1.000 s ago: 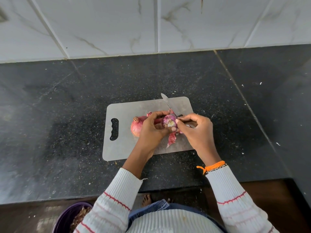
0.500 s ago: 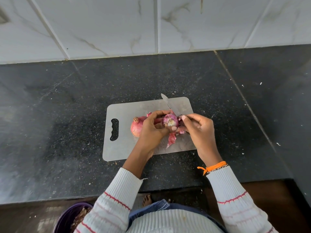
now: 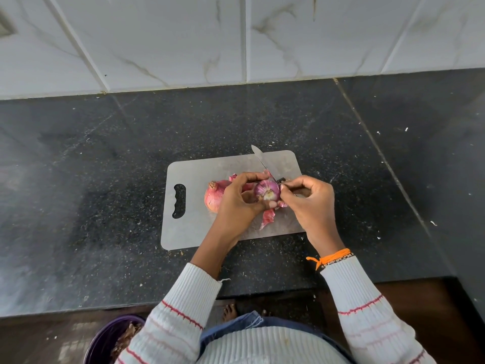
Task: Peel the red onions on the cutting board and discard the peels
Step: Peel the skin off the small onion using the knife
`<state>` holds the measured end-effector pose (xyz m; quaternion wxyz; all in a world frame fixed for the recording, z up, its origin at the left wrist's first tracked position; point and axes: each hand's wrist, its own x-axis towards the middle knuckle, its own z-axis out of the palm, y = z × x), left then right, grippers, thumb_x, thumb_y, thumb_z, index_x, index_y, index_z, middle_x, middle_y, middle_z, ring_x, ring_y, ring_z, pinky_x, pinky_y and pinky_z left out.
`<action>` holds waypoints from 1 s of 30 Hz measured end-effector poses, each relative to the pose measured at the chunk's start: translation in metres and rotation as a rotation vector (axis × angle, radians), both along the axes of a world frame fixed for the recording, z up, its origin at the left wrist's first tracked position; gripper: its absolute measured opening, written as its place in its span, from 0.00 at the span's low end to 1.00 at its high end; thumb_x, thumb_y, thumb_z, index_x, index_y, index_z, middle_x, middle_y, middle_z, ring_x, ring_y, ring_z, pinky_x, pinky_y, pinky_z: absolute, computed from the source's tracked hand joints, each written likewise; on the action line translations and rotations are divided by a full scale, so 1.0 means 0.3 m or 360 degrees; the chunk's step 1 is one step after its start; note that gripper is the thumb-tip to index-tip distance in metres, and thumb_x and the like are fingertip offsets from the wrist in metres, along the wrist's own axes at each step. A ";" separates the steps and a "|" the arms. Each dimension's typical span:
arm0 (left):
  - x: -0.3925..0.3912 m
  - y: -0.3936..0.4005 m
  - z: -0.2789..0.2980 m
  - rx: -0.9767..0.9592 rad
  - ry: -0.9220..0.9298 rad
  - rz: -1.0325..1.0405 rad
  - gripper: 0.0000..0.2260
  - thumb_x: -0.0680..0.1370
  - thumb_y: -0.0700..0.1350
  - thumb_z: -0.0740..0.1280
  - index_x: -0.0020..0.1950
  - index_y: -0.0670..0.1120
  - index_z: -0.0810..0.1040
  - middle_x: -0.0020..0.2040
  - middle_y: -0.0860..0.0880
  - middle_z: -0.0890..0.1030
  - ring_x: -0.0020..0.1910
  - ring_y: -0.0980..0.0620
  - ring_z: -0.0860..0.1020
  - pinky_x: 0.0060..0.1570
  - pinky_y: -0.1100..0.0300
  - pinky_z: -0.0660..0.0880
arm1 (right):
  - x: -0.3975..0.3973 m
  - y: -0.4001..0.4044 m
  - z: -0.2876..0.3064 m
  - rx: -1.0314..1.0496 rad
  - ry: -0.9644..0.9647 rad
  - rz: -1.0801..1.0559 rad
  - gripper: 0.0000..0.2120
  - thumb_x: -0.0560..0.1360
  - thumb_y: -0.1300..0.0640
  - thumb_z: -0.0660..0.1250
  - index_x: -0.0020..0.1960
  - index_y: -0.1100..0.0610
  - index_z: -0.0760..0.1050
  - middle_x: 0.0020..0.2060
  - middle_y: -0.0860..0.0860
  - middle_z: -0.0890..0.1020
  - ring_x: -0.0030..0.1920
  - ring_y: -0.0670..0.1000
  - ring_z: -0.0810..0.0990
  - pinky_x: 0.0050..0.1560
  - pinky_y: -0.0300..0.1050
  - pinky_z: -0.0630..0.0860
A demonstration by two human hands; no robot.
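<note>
My left hand [image 3: 237, 199] grips a partly peeled red onion [image 3: 267, 189] above the grey cutting board [image 3: 191, 227], its pale root end facing me. My right hand [image 3: 309, 203] pinches a strip of peel at the onion's right side. Loose red peel [image 3: 268, 218] hangs and lies below the onion. A second red onion [image 3: 214, 197], still in its skin, lies on the board, partly hidden behind my left hand. A knife [image 3: 259, 158] lies on the board behind the hands, its handle mostly hidden.
The board sits on a dark speckled counter [image 3: 105, 206] backed by a white tiled wall. A purple bin [image 3: 105, 340] holding dry peels stands on the floor at the lower left, below the counter edge.
My right hand's fingers have shifted slightly at the onion's right side, working the peel. The left hand and the onion have barely moved.
</note>
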<state>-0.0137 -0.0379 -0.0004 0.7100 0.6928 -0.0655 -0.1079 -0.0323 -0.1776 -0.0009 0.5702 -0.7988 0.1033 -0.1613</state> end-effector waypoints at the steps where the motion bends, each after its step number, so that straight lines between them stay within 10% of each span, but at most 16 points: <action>1: -0.002 0.000 0.000 -0.0035 0.0011 -0.0008 0.22 0.64 0.34 0.75 0.52 0.50 0.76 0.52 0.50 0.79 0.55 0.45 0.79 0.55 0.47 0.77 | -0.001 -0.001 -0.001 0.0081 0.0022 -0.0006 0.02 0.69 0.65 0.71 0.39 0.59 0.81 0.34 0.50 0.83 0.37 0.48 0.82 0.39 0.43 0.81; 5: -0.002 -0.005 0.000 -0.0068 0.0008 0.0019 0.22 0.64 0.33 0.74 0.52 0.52 0.76 0.52 0.47 0.79 0.55 0.42 0.79 0.56 0.46 0.77 | -0.009 -0.001 0.001 0.0413 0.0067 0.0044 0.03 0.73 0.61 0.69 0.44 0.59 0.81 0.37 0.54 0.84 0.41 0.52 0.84 0.42 0.48 0.81; 13: 0.016 -0.011 -0.033 0.0405 -0.0184 0.0182 0.23 0.64 0.40 0.78 0.55 0.53 0.76 0.55 0.50 0.78 0.52 0.49 0.78 0.53 0.50 0.78 | -0.004 0.010 0.003 -0.0004 0.0019 0.0047 0.03 0.70 0.63 0.72 0.43 0.59 0.82 0.39 0.48 0.82 0.42 0.46 0.83 0.45 0.48 0.81; 21: 0.008 -0.012 -0.021 0.0254 -0.0119 0.0142 0.22 0.64 0.39 0.78 0.52 0.57 0.76 0.54 0.49 0.80 0.53 0.47 0.79 0.53 0.48 0.78 | 0.013 0.009 -0.009 -0.0191 0.0024 0.0057 0.02 0.73 0.62 0.68 0.46 0.58 0.78 0.40 0.48 0.79 0.42 0.44 0.79 0.44 0.35 0.77; 30: 0.018 -0.001 -0.025 0.0298 -0.0245 0.0181 0.25 0.65 0.36 0.77 0.50 0.62 0.76 0.55 0.50 0.79 0.53 0.50 0.80 0.53 0.48 0.78 | 0.005 0.002 0.000 0.0016 0.0053 0.0038 0.03 0.72 0.60 0.70 0.44 0.55 0.81 0.40 0.51 0.84 0.42 0.48 0.83 0.45 0.51 0.82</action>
